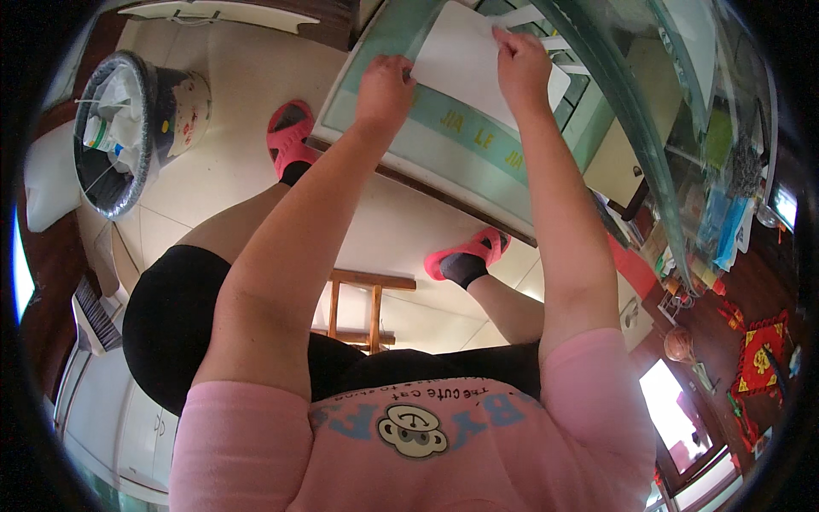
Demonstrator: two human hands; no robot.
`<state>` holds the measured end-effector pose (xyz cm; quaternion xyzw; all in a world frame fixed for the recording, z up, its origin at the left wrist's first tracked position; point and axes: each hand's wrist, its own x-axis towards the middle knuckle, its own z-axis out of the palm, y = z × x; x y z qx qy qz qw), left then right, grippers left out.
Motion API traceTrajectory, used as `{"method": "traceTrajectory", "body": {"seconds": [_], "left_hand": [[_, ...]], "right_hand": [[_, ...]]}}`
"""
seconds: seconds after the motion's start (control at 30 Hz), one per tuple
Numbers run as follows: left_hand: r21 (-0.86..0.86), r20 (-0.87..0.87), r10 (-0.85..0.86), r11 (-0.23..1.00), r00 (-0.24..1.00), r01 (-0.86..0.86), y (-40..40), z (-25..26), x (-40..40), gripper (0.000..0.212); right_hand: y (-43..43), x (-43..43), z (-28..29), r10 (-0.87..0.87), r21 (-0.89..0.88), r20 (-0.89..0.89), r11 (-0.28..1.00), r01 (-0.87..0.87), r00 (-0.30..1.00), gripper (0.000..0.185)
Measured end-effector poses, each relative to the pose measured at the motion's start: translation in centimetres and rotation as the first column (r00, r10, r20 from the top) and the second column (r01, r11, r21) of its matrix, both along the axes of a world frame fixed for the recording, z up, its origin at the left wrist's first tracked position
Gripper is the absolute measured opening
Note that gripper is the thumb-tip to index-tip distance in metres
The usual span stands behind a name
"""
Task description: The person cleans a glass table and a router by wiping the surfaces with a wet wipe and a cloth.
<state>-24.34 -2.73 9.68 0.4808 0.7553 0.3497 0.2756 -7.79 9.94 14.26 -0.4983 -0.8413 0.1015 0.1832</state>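
Observation:
A white sheet or thin board [464, 61] with rounded corners lies on a low glass-topped table [441, 121] whose green band bears writing. My left hand [386, 93] is curled at the sheet's near left corner. A small dark spot shows by its fingertips; whether it is an object or shadow is unclear. Above the sheet's right part is my right hand [524, 70], thumb and forefinger drawn together towards the far side. Anything thin between those fingers is too blurred to make out. White strips [555, 43] stick out past the sheet's right edge.
A curved glass edge [630, 109] rises close to my right hand. On the floor at left stands a lined waste bin [144, 128] holding rubbish, with a brush [96, 317] below it. A wooden stool [374, 307] shows between my legs. Various items [723, 237] crowd the right side.

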Motion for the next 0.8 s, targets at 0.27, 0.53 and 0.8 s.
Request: {"method": "traceTrajectory", "body": {"seconds": [0.27, 0.53, 0.8], "left_hand": [[0.007, -0.075, -0.031, 0.999, 0.997, 0.031, 0.0, -0.2, -0.1, 0.020], [-0.019, 0.115, 0.117, 0.993, 0.986, -0.116, -0.4, 0.6, 0.0, 0.019], [-0.311, 0.570, 0.548, 0.834, 0.612, -0.456, -1.7, 0.1, 2.4, 0.028]], "right_hand": [[-1.2, -2.0, -2.7, 0.080, 0.006, 0.026, 0.997, -0.081, 0.996, 0.029], [-9.1, -0.8, -0.9, 0.257, -0.298, -0.126, 0.911, -0.284, 0.958, 0.029], [2.0, -7.1, -0.6, 0.109, 0.078, -0.119, 0.992, -0.100, 0.987, 0.023]]}}
